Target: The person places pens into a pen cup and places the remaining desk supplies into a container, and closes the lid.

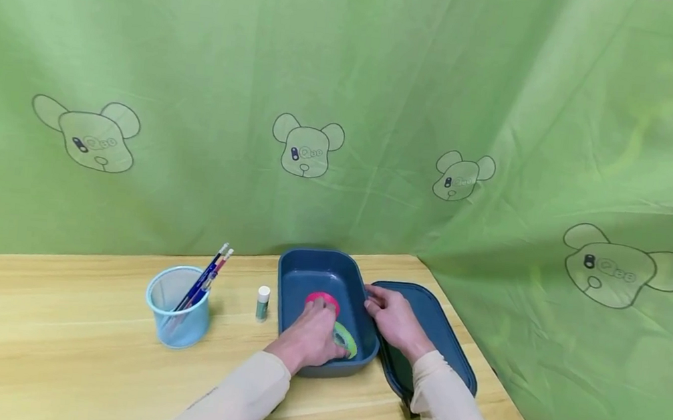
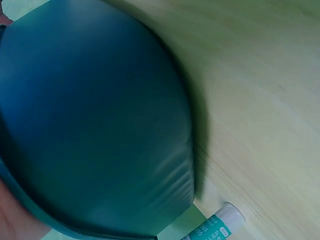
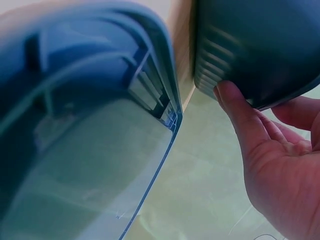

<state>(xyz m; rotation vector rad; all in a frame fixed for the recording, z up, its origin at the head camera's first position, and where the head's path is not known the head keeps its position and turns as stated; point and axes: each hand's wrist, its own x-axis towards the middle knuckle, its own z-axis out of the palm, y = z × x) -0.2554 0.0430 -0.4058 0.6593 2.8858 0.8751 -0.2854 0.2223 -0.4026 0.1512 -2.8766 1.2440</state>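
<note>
A dark blue rectangular box [image 1: 321, 263] stands on the table. My left hand [image 1: 314, 338] reaches inside it over the near wall. Its thumb and fingers are around a light green ring, seemingly a tape roll [image 1: 351, 342]. Just beyond the fingers lies a round pinkish-red thing [image 1: 323, 297], partly covered by that hand. With my right hand [image 1: 397, 319] I grip the box's right wall; the right wrist view shows fingers [image 3: 234, 102] on its ribbed outside. In the left wrist view the box wall hides most of the left hand [image 2: 15, 217].
Under my right forearm lies the dark blue lid [image 1: 444, 336], right of the box. A glue stick [image 1: 262, 303] with a white cap stands to the left. Farther left is a light blue mesh cup [image 1: 184, 333] holding several pencils [image 1: 207, 279]. A green curtain [image 1: 206, 192] hangs behind.
</note>
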